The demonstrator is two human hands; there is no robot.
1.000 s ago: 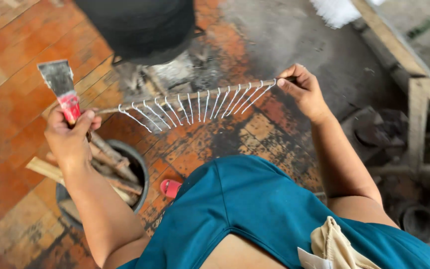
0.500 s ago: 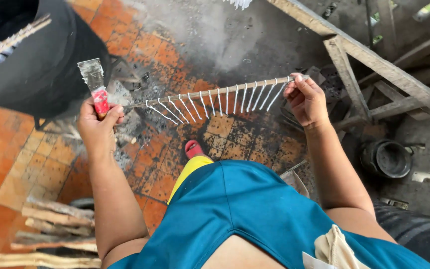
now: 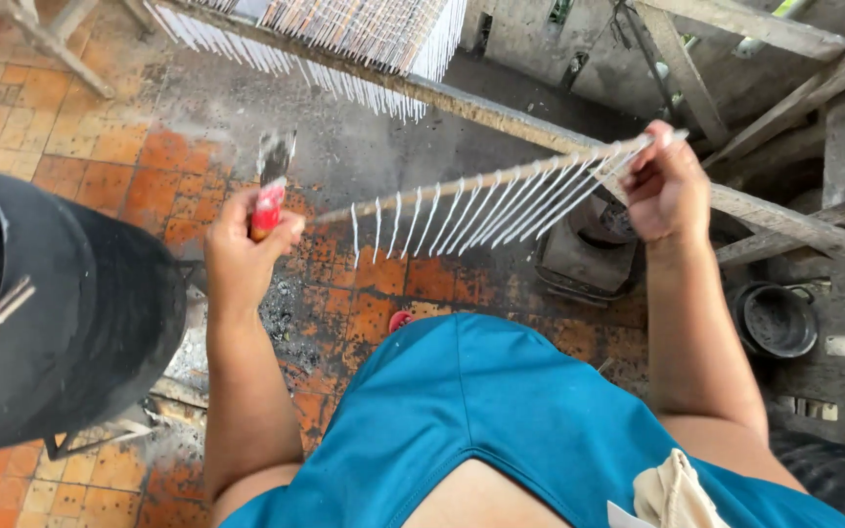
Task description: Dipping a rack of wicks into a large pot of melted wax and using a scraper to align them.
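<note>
The person has turned from the black drum [image 3: 61,323] toward the wooden drying rack [image 3: 501,112], where rows of white-coated sticks [image 3: 364,39] already hang, so the loaded rod [image 3: 481,186] looks about ready to be hung up. The right hand [image 3: 667,186] is closed on the rod's raised far end. The left hand [image 3: 242,249] grips the near end together with a red-handled scraper [image 3: 271,186] (blade blurred), its white candles dangling over the tiled floor [image 3: 80,147].

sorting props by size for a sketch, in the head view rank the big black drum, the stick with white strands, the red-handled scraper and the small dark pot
1. Black drum, though closest to the camera.
2. Stick with white strands, held by the right hand.
3. Small dark pot and red-handled scraper in the left hand: look alike, unsure.
</note>
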